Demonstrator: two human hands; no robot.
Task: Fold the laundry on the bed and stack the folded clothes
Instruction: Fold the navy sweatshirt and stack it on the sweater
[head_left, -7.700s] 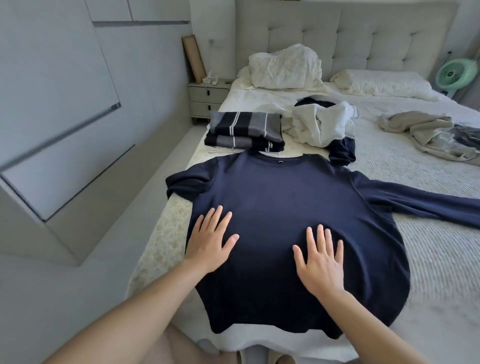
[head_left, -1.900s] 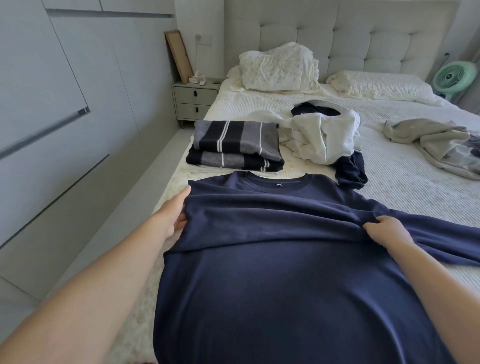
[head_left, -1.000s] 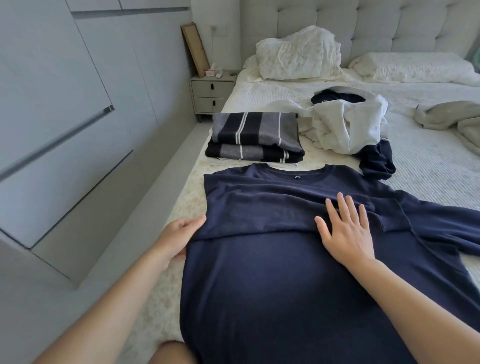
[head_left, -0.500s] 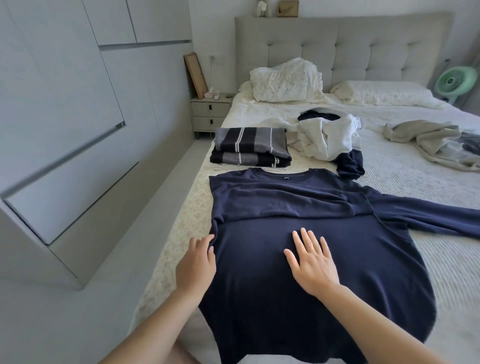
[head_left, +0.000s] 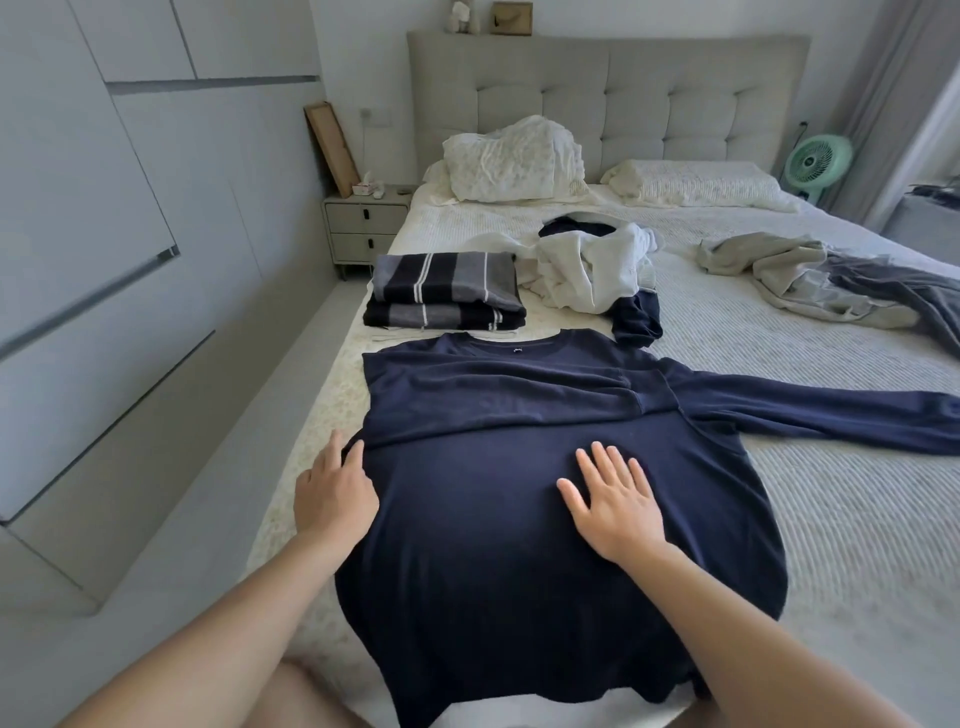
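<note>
Laundry is spread over the bed (head_left: 857, 519). Right in front of me, at the near edge, lies a dark blue long-sleeved shirt (head_left: 519, 545), front side down, with its collar pointing at the headboard (head_left: 623, 93). One sleeve is folded flat across the shirt's top part. The other sleeve stretches out toward the right edge of the bed.

My right hand (head_left: 613, 504) lies flat on the middle of the shirt, fingers straight and a little apart, holding nothing. My left hand (head_left: 335, 493) rests at the shirt's left side, fingers loose and a little apart, touching the cloth where the folded sleeve ends. I cannot tell if it pinches the cloth.

Past the collar, near the left edge of the bed, sits a stack of folded striped clothes (head_left: 444, 291). Just beside it on the right is a white crumpled pile (head_left: 592, 270) with some dark cloth in it. Near the far right edge lies a beige and grey heap (head_left: 810, 280), not folded.
</note>
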